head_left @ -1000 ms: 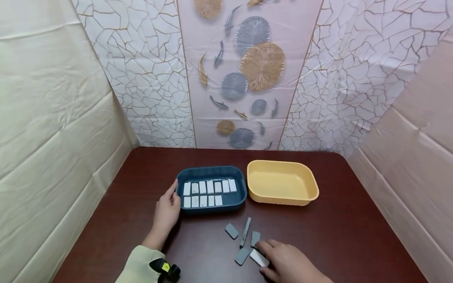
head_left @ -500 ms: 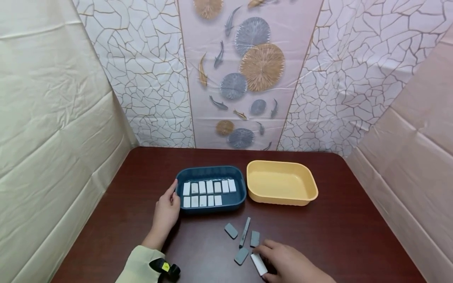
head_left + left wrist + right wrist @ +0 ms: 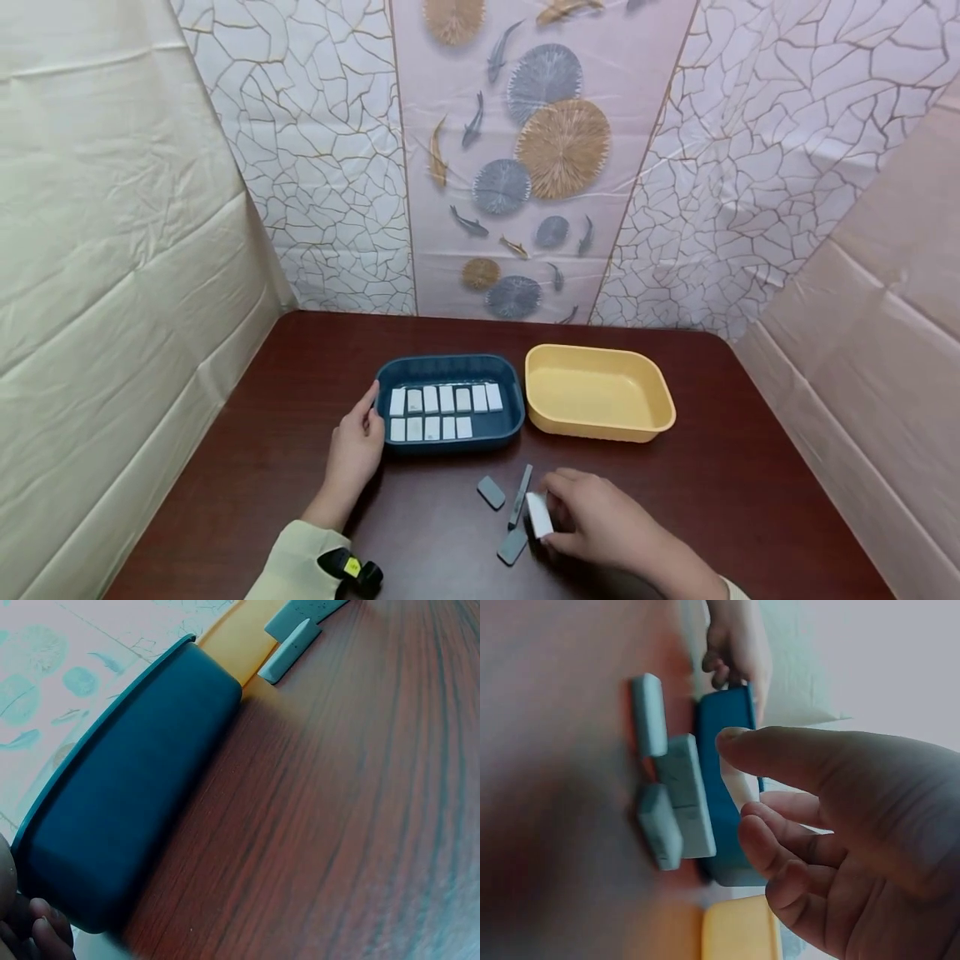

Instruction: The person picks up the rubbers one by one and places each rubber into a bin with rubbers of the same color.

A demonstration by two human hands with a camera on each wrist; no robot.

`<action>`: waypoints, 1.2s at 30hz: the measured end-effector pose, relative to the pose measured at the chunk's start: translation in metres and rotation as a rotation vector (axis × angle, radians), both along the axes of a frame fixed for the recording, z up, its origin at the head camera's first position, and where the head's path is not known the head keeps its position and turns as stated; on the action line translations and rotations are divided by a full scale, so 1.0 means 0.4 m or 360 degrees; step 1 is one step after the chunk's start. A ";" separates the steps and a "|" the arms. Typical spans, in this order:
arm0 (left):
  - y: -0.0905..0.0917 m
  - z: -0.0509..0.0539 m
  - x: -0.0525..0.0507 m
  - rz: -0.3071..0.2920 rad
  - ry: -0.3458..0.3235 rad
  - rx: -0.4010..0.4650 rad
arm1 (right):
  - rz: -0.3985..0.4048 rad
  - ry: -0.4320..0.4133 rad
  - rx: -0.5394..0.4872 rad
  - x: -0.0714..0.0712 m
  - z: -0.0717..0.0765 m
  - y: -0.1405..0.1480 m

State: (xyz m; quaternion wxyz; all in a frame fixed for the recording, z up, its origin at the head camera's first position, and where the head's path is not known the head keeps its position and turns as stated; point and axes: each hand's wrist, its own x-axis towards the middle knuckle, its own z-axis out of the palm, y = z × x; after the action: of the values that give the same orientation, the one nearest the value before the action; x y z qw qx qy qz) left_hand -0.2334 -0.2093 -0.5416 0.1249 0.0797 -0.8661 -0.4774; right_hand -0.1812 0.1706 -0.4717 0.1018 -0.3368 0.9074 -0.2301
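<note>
My right hand (image 3: 603, 521) pinches a white eraser (image 3: 539, 516) between thumb and fingers, above the table near several grey erasers. One grey eraser (image 3: 491, 492) lies to the left, a long narrow one (image 3: 520, 497) stands on its edge, and another (image 3: 512, 547) lies nearer to me. In the right wrist view the held eraser (image 3: 739, 784) is partly hidden by the thumb. My left hand (image 3: 356, 454) grips the left end of the dark blue tray (image 3: 450, 446), where white erasers (image 3: 431, 428) lie in two rows.
A yellow tray (image 3: 600, 432) stands to the right of the blue one, with bare inside walls. A patterned cloth (image 3: 502, 167) hangs behind the dark wooden table (image 3: 247, 492). Pale cloth walls (image 3: 112, 250) close in both sides.
My right hand has lifted the white eraser off the table and moved slightly forward with it, hiding one grey eraser behind. The left hand stays at the blue tray.
</note>
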 end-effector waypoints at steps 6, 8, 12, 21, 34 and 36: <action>0.002 0.002 -0.001 0.0000 -0.0004 0.0010 | -0.0009 0.0100 -0.0176 -0.083 0.033 -0.037; -0.001 0.001 0.001 0.0005 -0.0015 0.0010 | -0.0030 0.0116 -0.0185 -0.115 0.043 -0.059; -0.006 -0.002 0.001 0.0013 -0.0018 0.0010 | -0.0114 0.0207 -0.0105 -0.182 0.058 -0.112; 0.000 0.001 -0.005 0.0023 -0.0028 0.0004 | -0.0193 0.0236 0.0222 -0.304 0.057 -0.212; 0.004 0.004 -0.006 0.0027 -0.0007 -0.0032 | -0.0155 0.0187 0.0569 -0.354 0.010 -0.270; 0.002 0.001 -0.005 0.0040 -0.0015 -0.0037 | -0.0148 0.0192 0.0602 -0.358 0.002 -0.278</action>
State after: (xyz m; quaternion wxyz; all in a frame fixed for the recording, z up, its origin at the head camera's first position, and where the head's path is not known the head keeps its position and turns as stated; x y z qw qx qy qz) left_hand -0.2354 -0.2086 -0.5410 0.1278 0.0913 -0.8711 -0.4652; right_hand -0.3243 0.0592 -0.4709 0.0979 -0.2825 0.9534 -0.0393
